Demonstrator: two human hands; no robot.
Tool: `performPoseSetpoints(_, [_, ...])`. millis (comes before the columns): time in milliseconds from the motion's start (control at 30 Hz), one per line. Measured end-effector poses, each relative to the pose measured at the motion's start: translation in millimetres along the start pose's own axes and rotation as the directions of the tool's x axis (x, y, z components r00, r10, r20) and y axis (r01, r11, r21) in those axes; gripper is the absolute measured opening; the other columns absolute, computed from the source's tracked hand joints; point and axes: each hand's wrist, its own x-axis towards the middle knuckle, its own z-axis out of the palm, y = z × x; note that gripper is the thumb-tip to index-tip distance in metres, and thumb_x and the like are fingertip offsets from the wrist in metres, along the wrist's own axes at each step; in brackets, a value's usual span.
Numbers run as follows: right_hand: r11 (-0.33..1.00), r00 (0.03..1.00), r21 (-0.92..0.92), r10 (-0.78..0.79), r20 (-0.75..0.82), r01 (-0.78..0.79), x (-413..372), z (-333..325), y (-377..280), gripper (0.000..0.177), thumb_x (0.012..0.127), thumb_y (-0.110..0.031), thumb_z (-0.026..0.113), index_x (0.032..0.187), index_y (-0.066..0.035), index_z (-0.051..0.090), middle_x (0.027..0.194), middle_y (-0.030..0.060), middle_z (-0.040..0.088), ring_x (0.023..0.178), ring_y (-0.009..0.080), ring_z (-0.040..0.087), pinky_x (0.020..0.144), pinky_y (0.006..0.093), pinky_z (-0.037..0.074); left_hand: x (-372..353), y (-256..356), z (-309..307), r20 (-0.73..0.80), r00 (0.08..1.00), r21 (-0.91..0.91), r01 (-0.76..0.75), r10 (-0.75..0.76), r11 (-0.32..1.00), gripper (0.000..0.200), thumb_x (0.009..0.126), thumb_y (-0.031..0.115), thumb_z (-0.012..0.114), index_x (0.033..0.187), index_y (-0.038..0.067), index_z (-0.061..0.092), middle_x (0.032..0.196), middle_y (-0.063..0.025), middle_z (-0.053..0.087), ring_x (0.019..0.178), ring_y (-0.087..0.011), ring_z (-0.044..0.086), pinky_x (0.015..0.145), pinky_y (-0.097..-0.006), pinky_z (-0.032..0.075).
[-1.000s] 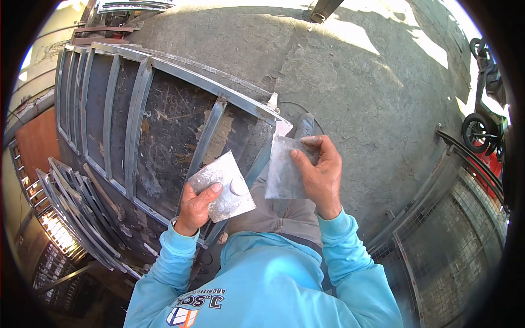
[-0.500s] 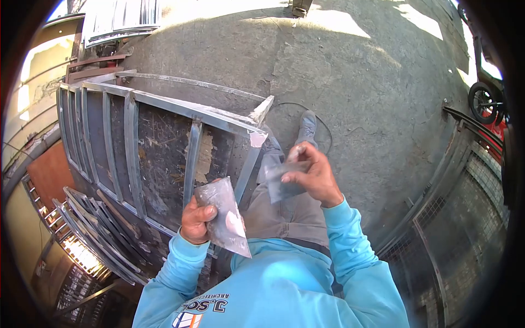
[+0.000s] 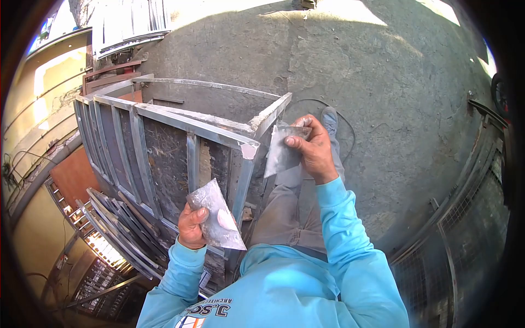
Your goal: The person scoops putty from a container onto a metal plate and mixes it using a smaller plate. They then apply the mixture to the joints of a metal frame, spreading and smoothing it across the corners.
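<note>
My left hand (image 3: 191, 227) grips a flat grey metal plate (image 3: 206, 203), its thumb on top. A dab of pale pink putty (image 3: 225, 220) lies on this plate. Between thumb and fingers, my right hand (image 3: 318, 153) pinches a thin metal scraper blade (image 3: 280, 153), smeared with whitish residue and held beside the frame's near corner. The welded metal frame (image 3: 191, 124) stands in front of me to the left. Its corner carries a pink putty patch (image 3: 249, 151), just left of the blade.
Curved metal strips (image 3: 117, 232) are stacked at the lower left, near a reddish-brown panel (image 3: 74, 175). A thin cable (image 3: 350, 128) curves across the concrete floor (image 3: 394, 109) by my foot. Mesh panels (image 3: 465, 229) line the right side.
My right hand has moved up and slightly right with the scraper, toward the frame's corner. The view has shifted, and my left hand still holds the plate low.
</note>
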Motion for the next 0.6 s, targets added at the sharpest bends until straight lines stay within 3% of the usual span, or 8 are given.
performPoseSetpoints(167, [0.976,0.995,0.217,-0.001,0.099,-0.021,-8.9,4.8,-3.0,0.041,0.07,-0.013,0.085,0.097,-0.008,0.055,0.096,-0.0021,0.054,0.094,0.0092,0.053,0.083,0.0231,0.044,8.1,-4.3,15.4,0.004,1.0,0.047,0.026,-0.026,0.999,0.053,0.081,0.01,0.065,0.13,-0.002,0.047,0.111,-0.0144,0.063,0.1,-0.0255,0.064,0.091,-0.0387,0.051])
performPoseSetpoints(333, [0.991,0.986,0.116,0.049,0.161,-0.068,-12.7,11.1,-30.4,0.039,0.073,-0.018,0.083,0.1,-0.007,0.056,0.094,-0.002,0.055,0.09,0.0094,0.053,0.081,0.0243,0.043,13.2,3.2,45.2,0.051,0.999,0.196,0.006,-0.016,0.981,0.058,0.083,0.011,0.063,0.135,-0.003,0.042,0.117,-0.0138,0.061,0.105,-0.0227,0.061,0.095,-0.0365,0.047])
performPoseSetpoints(400, [0.948,0.941,-0.007,0.317,0.117,-0.319,-9.2,7.9,-45.9,0.034,0.075,-0.017,0.081,0.098,-0.006,0.059,0.089,-0.0014,0.059,0.084,0.0104,0.055,0.078,0.0255,0.044,15.0,4.5,50.1,0.08,0.996,0.198,0.017,-0.033,0.98,0.057,0.085,0.011,0.062,0.136,-0.004,0.041,0.117,-0.0125,0.061,0.106,-0.0205,0.06,0.095,-0.034,0.045])
performPoseSetpoints(433, [0.945,0.937,-0.017,0.327,0.124,-0.327,-11.0,9.5,-57.2,0.034,0.075,-0.017,0.081,0.098,-0.006,0.059,0.089,-0.0014,0.059,0.084,0.0104,0.055,0.078,0.0255,0.044,16.0,3.4,51.6,0.073,0.997,0.186,0.013,-0.027,0.982,0.057,0.085,0.011,0.062,0.136,-0.004,0.041,0.117,-0.0125,0.061,0.106,-0.0205,0.06,0.095,-0.034,0.045])
performPoseSetpoints(500, [0.878,0.92,-0.421,0.337,0.202,-0.229,-11.5,19.3,-84.7,0.029,0.076,-0.015,0.079,0.095,-0.004,0.061,0.084,-0.0003,0.063,0.08,0.0108,0.057,0.075,0.0262,0.046,21.4,1.9,54.3,0.085,0.996,0.296,-0.014,-0.012,0.955,0.055,0.087,0.01,0.061,0.136,-0.004,0.041,0.118,-0.012,0.061,0.107,-0.0184,0.058,0.095,-0.0321,0.045])
performPoseSetpoints(533, [0.791,0.972,-0.611,0.162,0.171,-0.024,-18.7,31.1,-100.1,0.028,0.073,-0.012,0.079,0.092,-0.002,0.062,0.082,0.0042,0.064,0.077,0.0117,0.059,0.07,0.0271,0.047,22.4,1.1,57.3,0.09,0.996,0.341,-0.035,0.005,0.939,0.053,0.089,0.011,0.059,0.137,-0.005,0.041,0.119,-0.0116,0.061,0.108,-0.0167,0.057,0.094,-0.0306,0.045])
performPoseSetpoints(567, [0.63,0.96,-0.736,-0.056,0.275,0.248,-23.7,32.4,-104.1,0.026,0.07,-0.01,0.079,0.088,-0.002,0.062,0.078,0.0083,0.064,0.067,0.0169,0.06,0.061,0.0296,0.048,22.2,0.5,61.3,0.083,0.996,0.333,-0.039,0.012,0.942,0.053,0.089,0.011,0.059,0.137,-0.005,0.041,0.119,-0.0116,0.061,0.108,-0.0167,0.057,0.094,-0.0306,0.045])
performPoseSetpoints(600, [0.526,0.896,-0.727,-0.213,0.389,0.441,-29.1,37.0,-111.7,0.024,0.068,-0.007,0.078,0.086,-0.004,0.062,0.076,0.0076,0.063,0.064,0.0179,0.06,0.057,0.0298,0.046,22.0,0.8,66.4,0.088,0.993,0.38,-0.101,0.073,0.92,0.052,0.09,0.011,0.058,0.137,-0.005,0.04,0.119,-0.0119,0.061,0.108,-0.0167,0.057,0.094,-0.0305,0.045])
